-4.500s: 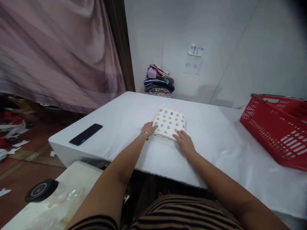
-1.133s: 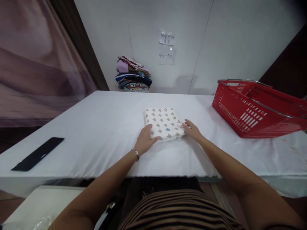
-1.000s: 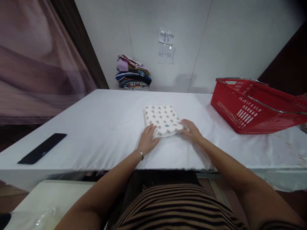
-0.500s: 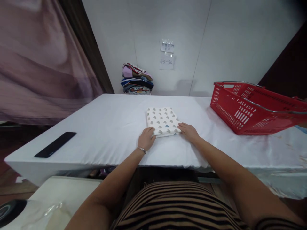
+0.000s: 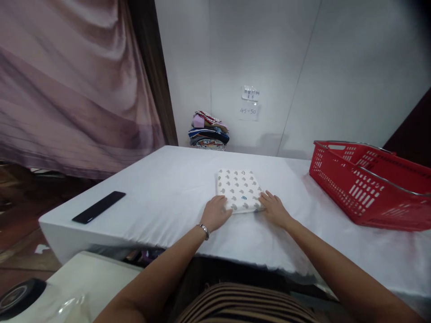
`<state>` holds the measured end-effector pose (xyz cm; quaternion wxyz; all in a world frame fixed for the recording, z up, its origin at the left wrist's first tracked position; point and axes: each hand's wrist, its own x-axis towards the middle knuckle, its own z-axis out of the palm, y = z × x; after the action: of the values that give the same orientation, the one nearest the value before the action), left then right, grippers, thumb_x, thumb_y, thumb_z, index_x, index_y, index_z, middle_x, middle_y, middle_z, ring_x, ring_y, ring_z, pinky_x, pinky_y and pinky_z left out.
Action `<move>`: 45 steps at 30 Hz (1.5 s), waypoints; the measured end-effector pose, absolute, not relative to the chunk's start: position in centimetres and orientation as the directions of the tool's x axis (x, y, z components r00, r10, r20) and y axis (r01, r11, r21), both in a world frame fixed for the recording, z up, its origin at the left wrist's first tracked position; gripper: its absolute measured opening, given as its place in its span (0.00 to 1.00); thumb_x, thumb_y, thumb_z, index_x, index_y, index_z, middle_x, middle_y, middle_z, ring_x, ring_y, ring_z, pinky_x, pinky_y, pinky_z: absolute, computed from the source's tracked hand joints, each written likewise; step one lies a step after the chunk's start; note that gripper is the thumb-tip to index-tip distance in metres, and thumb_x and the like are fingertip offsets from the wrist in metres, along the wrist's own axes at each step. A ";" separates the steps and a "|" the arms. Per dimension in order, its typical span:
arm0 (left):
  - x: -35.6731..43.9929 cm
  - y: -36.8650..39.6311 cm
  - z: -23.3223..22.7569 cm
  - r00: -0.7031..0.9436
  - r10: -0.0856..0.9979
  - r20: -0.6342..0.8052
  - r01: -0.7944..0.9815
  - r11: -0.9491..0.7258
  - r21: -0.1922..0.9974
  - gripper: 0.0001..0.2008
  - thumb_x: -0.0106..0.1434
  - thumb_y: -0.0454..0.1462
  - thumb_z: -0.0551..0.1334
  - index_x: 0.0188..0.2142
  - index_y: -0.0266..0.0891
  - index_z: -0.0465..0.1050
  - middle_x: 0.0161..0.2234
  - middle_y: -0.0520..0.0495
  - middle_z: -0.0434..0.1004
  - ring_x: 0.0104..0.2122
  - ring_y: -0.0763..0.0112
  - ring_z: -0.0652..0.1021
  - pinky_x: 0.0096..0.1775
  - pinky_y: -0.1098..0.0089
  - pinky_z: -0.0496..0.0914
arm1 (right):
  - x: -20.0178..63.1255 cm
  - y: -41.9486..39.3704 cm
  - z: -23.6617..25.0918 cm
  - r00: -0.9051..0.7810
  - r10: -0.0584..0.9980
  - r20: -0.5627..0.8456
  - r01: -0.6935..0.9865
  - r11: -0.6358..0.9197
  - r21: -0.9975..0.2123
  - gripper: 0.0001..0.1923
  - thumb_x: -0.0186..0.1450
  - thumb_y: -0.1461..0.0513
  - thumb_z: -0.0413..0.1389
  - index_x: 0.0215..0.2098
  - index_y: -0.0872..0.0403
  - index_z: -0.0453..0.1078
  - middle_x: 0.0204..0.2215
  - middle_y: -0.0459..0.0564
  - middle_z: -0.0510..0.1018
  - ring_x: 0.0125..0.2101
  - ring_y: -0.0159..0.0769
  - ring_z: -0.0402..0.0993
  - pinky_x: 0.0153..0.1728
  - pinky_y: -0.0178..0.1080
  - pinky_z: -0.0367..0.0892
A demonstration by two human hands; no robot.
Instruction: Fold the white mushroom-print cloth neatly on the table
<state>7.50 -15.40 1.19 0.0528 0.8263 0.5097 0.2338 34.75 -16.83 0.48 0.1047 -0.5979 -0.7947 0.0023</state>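
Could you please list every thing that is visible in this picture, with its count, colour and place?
folded cloth: one, white with grey pattern, middle of the table.
table: one, white cover, across the middle.
basket: one, red with metal handles, right on the table.
flat black object: one, near the table's left edge.
stack of folded clothes: one, mixed colours, far edge by the wall.
paper notes: two, white, on the wall.
curtain: one, mauve, left.
left hand: bracelet on wrist, touching the cloth's near left corner.
right hand: touching the cloth's near right corner.

red basket [image 5: 370, 188] right | black phone [image 5: 98, 207] left | clothes stack [image 5: 209, 131] by wall
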 end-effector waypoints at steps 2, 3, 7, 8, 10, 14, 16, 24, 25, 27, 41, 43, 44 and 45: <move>8.2 -14.6 1.9 0.395 0.848 0.353 0.803 -0.505 0.315 0.24 0.62 0.47 0.54 0.54 0.38 0.65 0.59 0.42 0.63 0.60 0.61 0.61 0.59 0.58 0.55 | 33.0 -16.1 1.6 -0.249 0.956 0.155 0.933 0.280 -0.227 0.27 0.64 0.59 0.46 0.62 0.52 0.56 0.64 0.52 0.52 0.65 0.44 0.39 0.60 0.52 0.42; 8.7 -14.0 2.1 0.407 0.841 0.356 0.801 -0.516 0.304 0.25 0.63 0.48 0.52 0.55 0.38 0.63 0.61 0.42 0.60 0.61 0.60 0.58 0.60 0.57 0.53 | 32.1 -15.4 2.2 -0.251 0.955 0.157 0.921 0.285 -0.264 0.28 0.65 0.56 0.45 0.62 0.53 0.54 0.65 0.53 0.51 0.65 0.44 0.39 0.60 0.51 0.42; 10.4 -11.1 1.8 0.356 0.917 0.181 0.865 -0.396 0.308 0.28 0.63 0.50 0.50 0.58 0.39 0.59 0.64 0.42 0.50 0.64 0.58 0.49 0.61 0.53 0.49 | 29.6 -11.6 3.0 -0.261 0.957 0.124 0.922 0.285 -0.261 0.30 0.67 0.48 0.40 0.62 0.54 0.54 0.65 0.55 0.49 0.65 0.45 0.37 0.60 0.50 0.41; 10.6 -10.5 1.5 0.320 0.941 0.107 0.885 -0.338 0.320 0.29 0.62 0.51 0.50 0.59 0.38 0.58 0.65 0.41 0.48 0.64 0.58 0.48 0.60 0.53 0.49 | 29.4 -10.6 2.7 -0.253 0.963 0.087 0.934 0.267 -0.236 0.31 0.67 0.48 0.40 0.62 0.55 0.54 0.65 0.56 0.49 0.65 0.46 0.37 0.60 0.51 0.41; 10.7 -9.9 0.8 0.258 0.966 -0.002 0.908 -0.242 0.343 0.32 0.62 0.52 0.49 0.60 0.37 0.55 0.66 0.41 0.44 0.65 0.58 0.46 0.60 0.53 0.49 | 29.5 -9.2 1.9 -0.229 0.973 0.003 0.957 0.226 -0.184 0.31 0.67 0.49 0.41 0.63 0.57 0.53 0.65 0.58 0.50 0.65 0.47 0.38 0.60 0.52 0.42; 10.4 -9.6 0.9 0.254 0.963 -0.090 0.909 -0.206 0.363 0.35 0.61 0.54 0.47 0.62 0.38 0.53 0.67 0.43 0.39 0.65 0.59 0.43 0.61 0.52 0.47 | 30.4 -8.3 0.4 -0.229 0.972 -0.042 0.966 0.222 -0.135 0.30 0.67 0.49 0.40 0.62 0.56 0.54 0.64 0.58 0.51 0.64 0.48 0.40 0.59 0.53 0.43; 10.5 -8.7 2.0 0.265 0.957 -0.118 0.911 -0.208 0.357 0.35 0.60 0.56 0.47 0.60 0.39 0.56 0.66 0.42 0.44 0.65 0.56 0.46 0.60 0.49 0.49 | 30.5 -8.1 0.5 -0.254 0.966 -0.041 0.959 0.246 -0.142 0.29 0.67 0.48 0.40 0.61 0.54 0.56 0.63 0.57 0.54 0.63 0.48 0.44 0.58 0.53 0.46; 12.5 0.6 3.2 0.232 0.972 0.042 0.943 -0.235 0.235 0.31 0.63 0.50 0.46 0.62 0.38 0.54 0.67 0.42 0.41 0.65 0.57 0.43 0.62 0.51 0.41 | 29.0 -2.6 1.9 -0.166 0.985 0.049 0.977 0.171 -0.125 0.35 0.67 0.46 0.37 0.65 0.60 0.48 0.66 0.58 0.45 0.65 0.46 0.35 0.61 0.50 0.36; 12.4 1.5 2.6 0.189 0.982 0.003 0.950 -0.184 0.251 0.32 0.63 0.50 0.46 0.62 0.37 0.52 0.67 0.42 0.40 0.65 0.57 0.43 0.62 0.51 0.42 | 29.0 -1.7 1.6 -0.153 0.988 0.034 0.978 0.156 -0.135 0.35 0.68 0.46 0.37 0.65 0.60 0.47 0.66 0.58 0.45 0.65 0.45 0.35 0.61 0.50 0.37; 12.1 2.7 1.2 0.122 0.992 -0.031 0.950 -0.107 0.292 0.34 0.62 0.51 0.45 0.63 0.36 0.50 0.67 0.42 0.39 0.65 0.56 0.44 0.62 0.52 0.44 | 29.4 -0.4 0.7 -0.127 0.992 -0.001 0.980 0.125 -0.153 0.35 0.67 0.45 0.36 0.65 0.58 0.46 0.66 0.56 0.45 0.65 0.43 0.34 0.61 0.51 0.38; 12.2 3.5 -0.5 0.123 0.992 0.005 0.940 -0.118 0.319 0.35 0.62 0.50 0.46 0.64 0.32 0.47 0.66 0.38 0.39 0.65 0.51 0.43 0.59 0.52 0.51 | 29.1 1.6 0.5 -0.078 0.996 -0.038 0.984 0.071 -0.165 0.36 0.66 0.44 0.35 0.64 0.57 0.48 0.66 0.56 0.45 0.65 0.45 0.35 0.60 0.55 0.35; 12.4 3.3 -0.4 0.121 0.993 0.009 0.946 -0.118 0.303 0.35 0.62 0.50 0.46 0.63 0.32 0.48 0.66 0.37 0.40 0.65 0.50 0.43 0.59 0.51 0.51 | 28.6 2.4 0.8 -0.083 0.997 -0.003 0.985 0.081 -0.155 0.37 0.66 0.43 0.35 0.65 0.58 0.47 0.66 0.56 0.44 0.65 0.45 0.34 0.61 0.53 0.32; 12.4 3.3 -0.3 0.126 0.992 0.009 0.947 -0.122 0.298 0.35 0.62 0.50 0.46 0.63 0.32 0.48 0.66 0.37 0.40 0.65 0.50 0.44 0.59 0.51 0.51 | 28.5 2.8 0.8 -0.089 0.996 0.010 0.984 0.090 -0.155 0.37 0.66 0.43 0.34 0.65 0.58 0.47 0.66 0.56 0.44 0.65 0.45 0.34 0.61 0.52 0.32; 12.4 3.2 -0.2 0.132 0.991 0.009 0.947 -0.129 0.294 0.35 0.62 0.50 0.45 0.63 0.32 0.48 0.66 0.37 0.40 0.65 0.50 0.44 0.59 0.51 0.51 | 28.5 3.0 0.7 -0.092 0.996 0.016 0.983 0.094 -0.159 0.38 0.66 0.43 0.34 0.65 0.58 0.46 0.66 0.56 0.44 0.65 0.44 0.34 0.61 0.51 0.32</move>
<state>12.40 3.24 -0.20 0.1089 0.7445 0.6509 0.1011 28.53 3.02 0.68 0.0598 -0.6710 -0.7371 0.0535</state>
